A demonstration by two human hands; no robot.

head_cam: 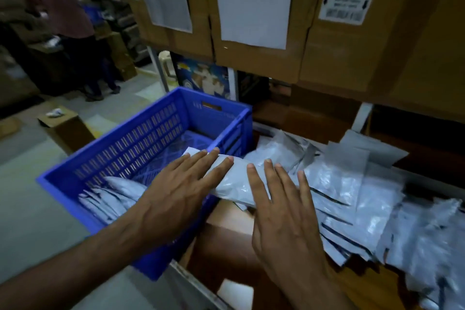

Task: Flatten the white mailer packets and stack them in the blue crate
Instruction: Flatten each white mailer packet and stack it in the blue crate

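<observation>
White mailer packet [234, 184], glossy crinkled plastic, soft, light, probably slippery; lying across blue crate [141, 143] rim and shelf edge. Left hand [176, 194] flat on top, fingers straight, gripping nothing. Right hand [281, 211] likewise flat, pressing. Best pressed mid-body, lifted by edges. Loose packet pile [364, 196] alongside.

A brown shelf [226, 241] held a pile of white packets [352, 191]; the blue crate [141, 148] stood just beside it.

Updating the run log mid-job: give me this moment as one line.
left hand flat on white plastic mailer packet | right hand flat on same | packet across blue plastic crate rim | loose packets pile right
</observation>
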